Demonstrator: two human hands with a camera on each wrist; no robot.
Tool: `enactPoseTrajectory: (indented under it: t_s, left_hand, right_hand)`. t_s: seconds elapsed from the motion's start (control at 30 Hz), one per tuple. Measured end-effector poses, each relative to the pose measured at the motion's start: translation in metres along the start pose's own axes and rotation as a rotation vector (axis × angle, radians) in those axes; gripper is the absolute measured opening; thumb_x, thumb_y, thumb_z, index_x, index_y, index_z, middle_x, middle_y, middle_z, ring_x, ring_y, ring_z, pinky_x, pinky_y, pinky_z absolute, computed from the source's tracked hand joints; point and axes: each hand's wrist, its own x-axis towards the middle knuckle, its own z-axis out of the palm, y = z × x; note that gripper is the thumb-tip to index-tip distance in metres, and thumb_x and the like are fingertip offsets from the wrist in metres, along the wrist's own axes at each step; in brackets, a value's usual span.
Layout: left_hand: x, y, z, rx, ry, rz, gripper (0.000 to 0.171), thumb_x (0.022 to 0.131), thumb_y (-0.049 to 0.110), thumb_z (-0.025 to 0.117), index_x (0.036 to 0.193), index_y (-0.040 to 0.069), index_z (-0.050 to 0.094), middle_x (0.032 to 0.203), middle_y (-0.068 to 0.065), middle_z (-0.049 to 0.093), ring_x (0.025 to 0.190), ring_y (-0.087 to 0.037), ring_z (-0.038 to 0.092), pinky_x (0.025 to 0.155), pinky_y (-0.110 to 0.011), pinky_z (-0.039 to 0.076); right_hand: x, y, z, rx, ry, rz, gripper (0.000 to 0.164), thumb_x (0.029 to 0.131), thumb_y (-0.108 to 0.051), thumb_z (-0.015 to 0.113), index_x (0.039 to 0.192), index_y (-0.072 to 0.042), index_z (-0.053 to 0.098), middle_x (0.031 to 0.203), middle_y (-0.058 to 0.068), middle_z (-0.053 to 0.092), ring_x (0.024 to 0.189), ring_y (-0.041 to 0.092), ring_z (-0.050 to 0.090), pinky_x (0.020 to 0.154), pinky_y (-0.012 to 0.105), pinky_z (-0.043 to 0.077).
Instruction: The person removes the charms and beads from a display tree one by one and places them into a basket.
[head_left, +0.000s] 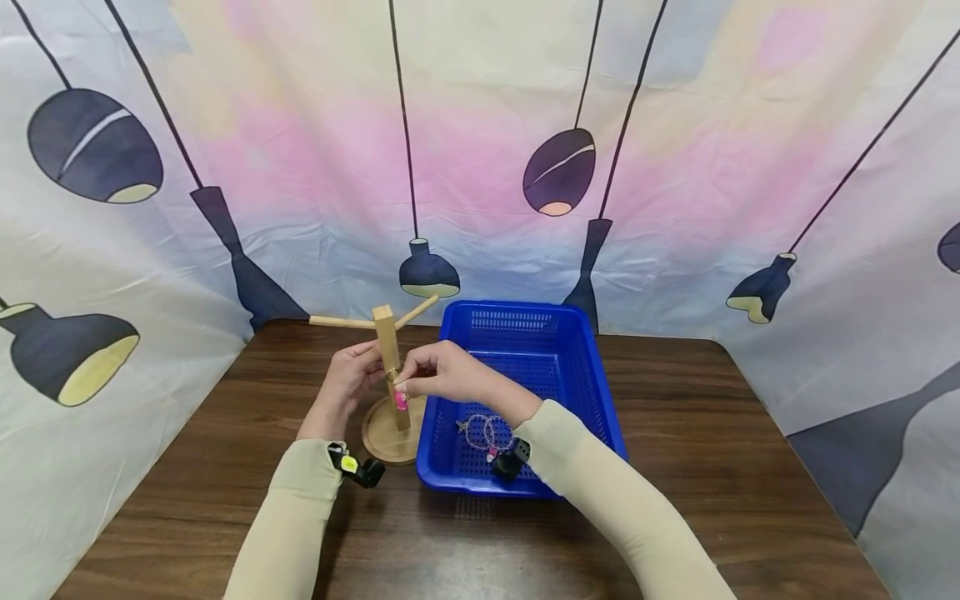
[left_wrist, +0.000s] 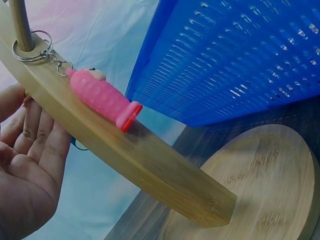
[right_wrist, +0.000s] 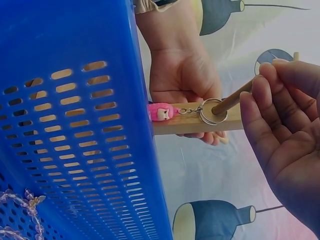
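Observation:
A wooden stand with pegs [head_left: 386,333] rises from a round base [head_left: 382,433]. On one lower peg [right_wrist: 232,102] hangs a pink figure keychain [left_wrist: 102,97], its metal ring [right_wrist: 214,111] round the peg close to the post. My left hand [head_left: 351,379] holds the post from behind, its fingers passing behind the wood. The right hand [head_left: 442,371] is in front of the post with curled fingers [right_wrist: 265,100] at the outer end of that peg; they cover the tip. Behind the post, part of a teal ring [left_wrist: 77,145] shows in the left wrist view.
A blue perforated basket [head_left: 517,487] stands right of the stand, under my right forearm. In it lie beaded bracelets [head_left: 487,432] with small charms. Two upper pegs [head_left: 341,322] stick out from the post's top. A printed curtain hangs behind the brown table [head_left: 690,417].

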Motion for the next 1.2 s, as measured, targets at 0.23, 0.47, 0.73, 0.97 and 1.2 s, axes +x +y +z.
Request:
enactPoseTrajectory:
  t_s: [0.23,0.47,0.73,0.97,1.2]
  left_hand:
    - [-0.001,0.001,0.001,-0.003,-0.019,-0.02,0.044,0.109,0.015,0.049,0.079,0.035,0.074,0.071,0.017,0.073,0.069,0.003,0.067,0.069,-0.012,0.057]
    - [-0.002,0.0,0.003,-0.022,-0.022,-0.035,0.041,0.109,0.016,0.05,0.081,0.033,0.074,0.074,0.016,0.074,0.07,0.003,0.067,0.069,-0.012,0.056]
    - [-0.005,-0.003,0.006,-0.022,-0.008,-0.04,0.023,0.108,0.021,0.054,0.117,0.018,0.075,0.083,0.016,0.077,0.082,0.002,0.072,0.078,-0.013,0.059]
    - [-0.016,0.004,0.001,0.137,0.113,0.022,0.061,0.105,0.027,0.061,0.153,-0.006,0.04,0.088,0.027,0.07,0.089,0.009,0.07,0.092,-0.015,0.059]
    - [-0.04,0.03,-0.005,0.081,0.092,0.303,0.028,0.101,0.005,0.063,0.123,0.022,0.068,0.101,0.024,0.075,0.103,0.007,0.07,0.092,-0.012,0.057]
  right_hand:
    - [0.0,-0.001,0.002,0.01,0.01,0.023,0.012,0.098,-0.005,0.066,0.1,0.004,0.074,0.098,0.023,0.076,0.074,-0.004,0.061,0.068,0.012,0.052]
    - [-0.003,-0.001,0.003,0.033,0.027,0.051,0.012,0.098,-0.005,0.066,0.1,0.004,0.074,0.099,0.023,0.076,0.073,-0.002,0.06,0.066,0.013,0.051]
    - [-0.006,-0.003,0.005,0.025,0.045,0.068,0.013,0.098,-0.006,0.066,0.099,0.004,0.074,0.1,0.021,0.077,0.073,-0.003,0.058,0.066,0.013,0.05]
    - [-0.006,-0.001,0.009,0.022,0.053,0.067,0.012,0.097,-0.006,0.067,0.096,0.003,0.074,0.098,0.021,0.077,0.071,-0.003,0.056,0.064,0.012,0.048]
    - [-0.004,-0.006,0.005,0.005,0.044,0.055,0.012,0.098,-0.006,0.067,0.097,0.003,0.074,0.098,0.021,0.077,0.07,-0.003,0.056,0.062,0.012,0.045]
